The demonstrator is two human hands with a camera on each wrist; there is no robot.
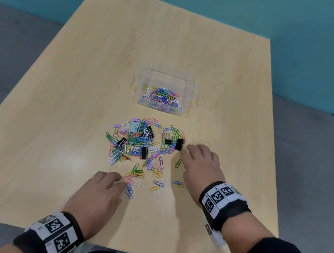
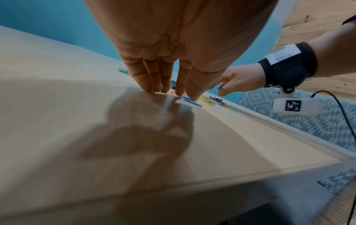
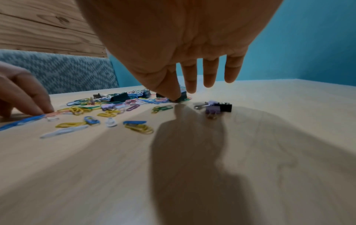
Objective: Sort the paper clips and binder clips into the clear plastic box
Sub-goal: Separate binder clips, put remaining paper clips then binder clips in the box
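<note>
Two hands' fingertips touch paper clips (image 1: 136, 143) near the clear box (image 1: 164, 90).

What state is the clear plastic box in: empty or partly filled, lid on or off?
Partly filled, lid off: the clear plastic box has an open top and coloured paper clips covering its floor.

Bright overhead light, blurred wide-angle edges

The head view looks steeply down on the whole table (image 1: 79, 88), while both wrist views skim low and close across it from under each palm, sharing the scattered clips (image 3: 108, 109) at mid-frame.
</note>
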